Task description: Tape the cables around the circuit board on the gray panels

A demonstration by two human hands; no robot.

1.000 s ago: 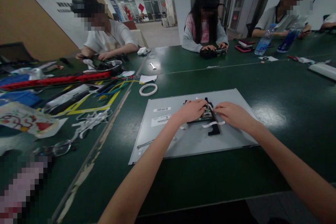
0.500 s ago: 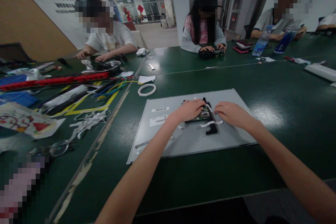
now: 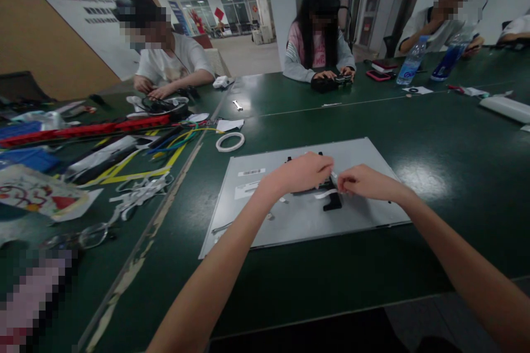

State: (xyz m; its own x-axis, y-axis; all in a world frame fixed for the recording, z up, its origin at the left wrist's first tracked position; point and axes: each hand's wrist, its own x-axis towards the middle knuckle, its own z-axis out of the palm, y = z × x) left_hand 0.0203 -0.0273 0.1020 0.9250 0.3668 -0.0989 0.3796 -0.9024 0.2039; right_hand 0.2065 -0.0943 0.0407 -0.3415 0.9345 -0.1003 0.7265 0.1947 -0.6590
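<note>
A flat grey panel [image 3: 290, 231] lies on the green table. On it is a black bracket [image 3: 332, 202] beside a circuit board, which my left hand [image 3: 308, 170] now mostly covers. The fingers of my left hand are bent together over the bracket's upper part, at a white strip [image 3: 333, 175]. Just to the right, my right hand [image 3: 356, 182] has its fingers curled closed near the same strip. What either hand pinches is too small to make out. Another piece of white strip [image 3: 326, 194] crosses the bracket below the hands.
A white tape roll [image 3: 230, 142] lies left of the panel, a small wrench [image 3: 237, 105] behind it. Cables, white straps [image 3: 141, 193] and glasses [image 3: 94, 235] fill the left side. Three people sit across the table [image 3: 281, 94]; two bottles [image 3: 413, 60] stand at the back right.
My left hand has shifted right over the board and hides more of it. My right hand has dropped slightly and curled further. The person at the back left has brought their hands together.
</note>
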